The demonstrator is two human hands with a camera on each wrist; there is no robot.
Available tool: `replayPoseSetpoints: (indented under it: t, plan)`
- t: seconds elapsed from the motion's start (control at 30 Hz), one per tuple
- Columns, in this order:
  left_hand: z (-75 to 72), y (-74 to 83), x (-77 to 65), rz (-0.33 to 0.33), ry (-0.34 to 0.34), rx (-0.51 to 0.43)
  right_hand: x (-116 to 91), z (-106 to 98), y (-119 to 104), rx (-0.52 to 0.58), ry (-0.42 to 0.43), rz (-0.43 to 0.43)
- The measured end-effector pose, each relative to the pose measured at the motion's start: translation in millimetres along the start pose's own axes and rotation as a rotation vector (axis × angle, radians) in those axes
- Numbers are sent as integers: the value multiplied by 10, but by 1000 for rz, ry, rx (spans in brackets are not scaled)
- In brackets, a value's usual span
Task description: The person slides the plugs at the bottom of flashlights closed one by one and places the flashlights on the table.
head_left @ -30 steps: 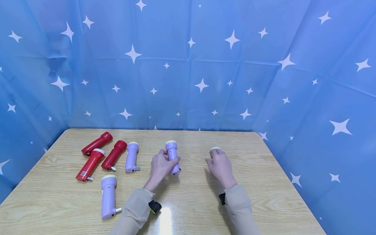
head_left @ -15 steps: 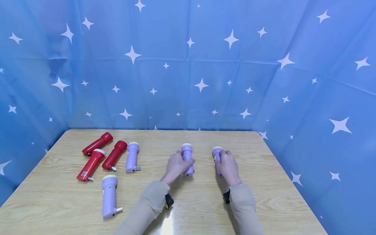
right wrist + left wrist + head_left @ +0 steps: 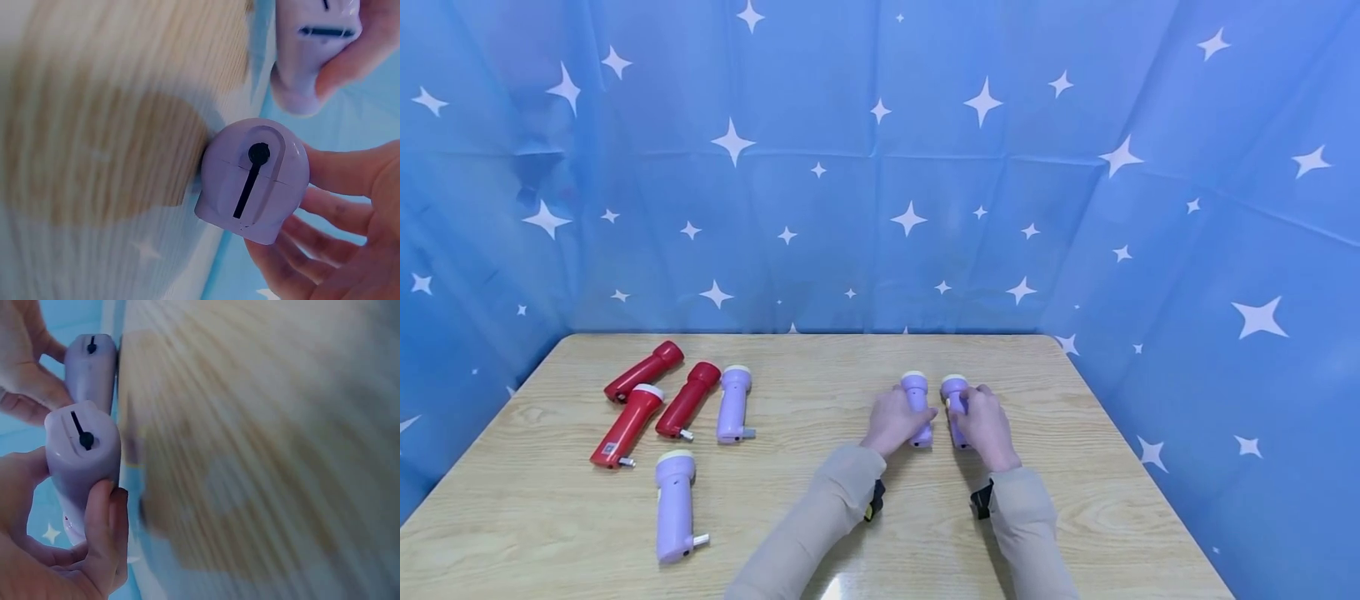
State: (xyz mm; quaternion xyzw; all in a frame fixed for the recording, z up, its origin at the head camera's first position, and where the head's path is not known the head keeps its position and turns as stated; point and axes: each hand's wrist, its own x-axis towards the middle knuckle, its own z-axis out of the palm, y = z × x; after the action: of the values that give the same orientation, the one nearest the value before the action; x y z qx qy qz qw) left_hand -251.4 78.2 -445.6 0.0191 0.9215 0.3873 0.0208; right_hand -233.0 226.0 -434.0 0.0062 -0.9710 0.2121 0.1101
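My left hand (image 3: 891, 422) grips a lilac flashlight (image 3: 916, 386), thumb on one side and fingers on the other. Its end cap, with a black slot and round dot, faces the left wrist camera. Just to the right, a second lilac flashlight (image 3: 954, 388) lies on the table with its pale head pointing away. My right hand (image 3: 988, 428) holds that one by its body, covering part of it. The right wrist view shows this flashlight's end (image 3: 256, 181) against the wood, thumb and fingers around it. The two flashlights lie nearly parallel, a narrow gap between them.
At the left of the wooden table (image 3: 820, 467) lie several red flashlights (image 3: 688, 400) in a loose group. Beside them is a lilac flashlight (image 3: 733, 407), plug sticking out, and nearer the front another lilac flashlight (image 3: 675, 508). A blue starry curtain (image 3: 850, 208) hangs behind.
My left hand has carried its lilac flashlight rightward, close to the other one. My right hand has shifted slightly right and taken hold of its flashlight, more of which now shows.
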Motion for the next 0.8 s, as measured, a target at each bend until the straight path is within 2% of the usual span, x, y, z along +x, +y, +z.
replayPoseSetpoints:
  t: [0.2, 0.3, 0.5, 0.67, 0.8]
  plan:
    - [143, 62, 33, 11, 2, -31, -11, -12, -31, -31, 20, -30]
    - [179, 81, 34, 20, 18, -11, -12, -24, -30, -29, 19, -30]
    - [189, 82, 39, 54, 39, 24, -9, -18, -12, -26, 25, -31]
    - [179, 61, 35, 115, 32, 19, -25, -13, -4, -24, 32, -28]
    - [153, 42, 32, 133, 14, 4, -33, -16, -18, -13, 36, -10]
